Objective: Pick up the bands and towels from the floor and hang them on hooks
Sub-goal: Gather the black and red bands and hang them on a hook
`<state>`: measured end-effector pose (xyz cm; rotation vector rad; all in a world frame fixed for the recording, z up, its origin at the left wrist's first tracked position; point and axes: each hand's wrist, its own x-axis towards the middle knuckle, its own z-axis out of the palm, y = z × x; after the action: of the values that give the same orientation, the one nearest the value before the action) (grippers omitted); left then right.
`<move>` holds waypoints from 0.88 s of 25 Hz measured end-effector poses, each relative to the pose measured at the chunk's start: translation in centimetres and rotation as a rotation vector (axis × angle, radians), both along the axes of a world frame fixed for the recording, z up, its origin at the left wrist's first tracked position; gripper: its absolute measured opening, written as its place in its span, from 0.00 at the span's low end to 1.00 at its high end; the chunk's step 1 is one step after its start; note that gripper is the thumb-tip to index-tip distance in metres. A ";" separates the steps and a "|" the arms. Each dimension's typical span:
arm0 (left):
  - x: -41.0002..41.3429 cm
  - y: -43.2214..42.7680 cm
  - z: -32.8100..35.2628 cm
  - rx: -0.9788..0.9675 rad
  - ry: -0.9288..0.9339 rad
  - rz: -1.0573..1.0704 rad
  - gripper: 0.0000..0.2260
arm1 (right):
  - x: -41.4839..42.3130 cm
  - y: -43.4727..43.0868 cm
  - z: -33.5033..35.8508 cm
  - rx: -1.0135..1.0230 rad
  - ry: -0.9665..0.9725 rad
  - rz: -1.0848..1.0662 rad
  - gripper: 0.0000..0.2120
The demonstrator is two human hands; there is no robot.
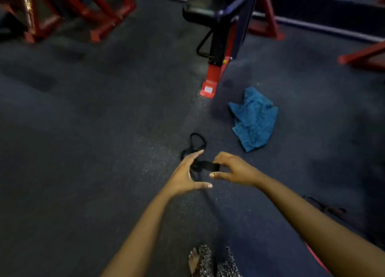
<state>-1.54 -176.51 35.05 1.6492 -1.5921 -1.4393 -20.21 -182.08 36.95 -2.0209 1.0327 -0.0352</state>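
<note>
My right hand (235, 170) pinches the black band (206, 166) to lift it, my left hand (185, 176) splayed ready at nine o'clock.

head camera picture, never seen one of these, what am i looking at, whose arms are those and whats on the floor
There is no machine at work here. The picture comes from a camera worn on a person's head, looking forward and down, so the two bare arms are that person's own. Below them is a dark gym floor. The right hand pinches the flat end of a black band, and the rest of the band lies looped just beyond the hands. The left hand is spread open right beside the band and holds nothing. A crumpled blue towel lies further off to the right, untouched, near the red foot of an exercise machine. The person's bare foot shows at the bottom edge.
</note>
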 end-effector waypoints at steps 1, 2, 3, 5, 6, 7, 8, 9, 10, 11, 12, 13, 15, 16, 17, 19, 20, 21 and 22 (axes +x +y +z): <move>-1.0 0.3 3.2 -0.011 0.026 -0.045 0.43 | -0.2 0.7 4.1 -0.032 -0.046 -0.018 0.14; -2.1 0.4 6.1 -0.034 0.076 -0.058 0.44 | -0.4 1.2 7.6 -0.078 -0.093 -0.045 0.15; -3.2 0.5 8.3 -0.065 0.148 -0.015 0.44 | -0.5 1.7 10.6 -0.124 -0.130 -0.077 0.14; -5.3 0.5 12.1 -0.145 0.266 0.168 0.36 | -0.5 2.5 15.4 -0.102 -0.231 -0.196 0.10; -6.3 0.5 13.2 -0.178 0.273 0.244 0.27 | -0.5 2.8 17.0 -0.014 -0.320 -0.276 0.09; -7.3 0.4 14.0 -0.181 0.262 0.259 0.17 | -0.6 3.1 18.5 0.105 -0.428 -0.344 0.08; -8.0 0.6 14.3 -0.171 0.271 0.230 0.09 | -0.7 3.5 19.7 0.202 -0.539 -0.399 0.08; -8.7 0.6 14.0 -0.160 0.312 0.210 0.05 | -1.0 3.7 20.6 0.253 -0.627 -0.447 0.08; -9.0 0.7 13.2 -0.154 0.327 0.207 0.03 | -1.4 3.7 21.5 0.287 -0.693 -0.481 0.08; -9.0 0.9 11.7 -0.129 0.288 0.193 0.03 | -2.0 3.7 22.3 0.323 -0.745 -0.509 0.07; -8.6 1.2 10.1 -0.100 0.203 0.142 0.02 | -2.6 3.5 23.2 0.359 -0.791 -0.534 0.08; -7.9 1.7 8.5 -0.048 0.092 0.079 0.03 | -3.3 3.2 24.1 0.383 -0.838 -0.562 0.09; -5.6 3.2 5.4 0.107 -0.042 0.037 0.08 | -4.7 2.4 24.6 0.354 -0.850 -0.655 0.10; -4.5 3.8 4.8 0.178 -0.058 0.105 0.09 | -5.2 2.1 24.1 0.332 -0.801 -0.690 0.11; -3.6 4.0 4.8 0.207 -0.085 0.182 0.10 | -5.6 1.8 22.9 0.331 -0.705 -0.720 0.11; -2.5 3.7 6.9 0.204 -0.177 0.263 0.12 | -6.2 1.8 19.3 0.319 -0.355 -0.735 0.13; -2.2 3.3 8.3 0.205 -0.230 0.253 0.13 | -6.6 2.2 17.5 0.307 -0.052 -0.654 0.18; -2.2 3.0 10.0 0.187 -0.291 0.218 0.13 | -6.9 2.8 15.8 0.287 0.285 -0.506 0.24; -2.4 2.9 11.5 0.179 -0.340 0.174 0.14 | -6.7 3.9 14.5 0.202 0.507 -0.341 0.27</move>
<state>-3.90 -173.60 46.53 2.1744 -1.4744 -1.2958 -26.93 -178.23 51.42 -1.6845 1.6203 0.4044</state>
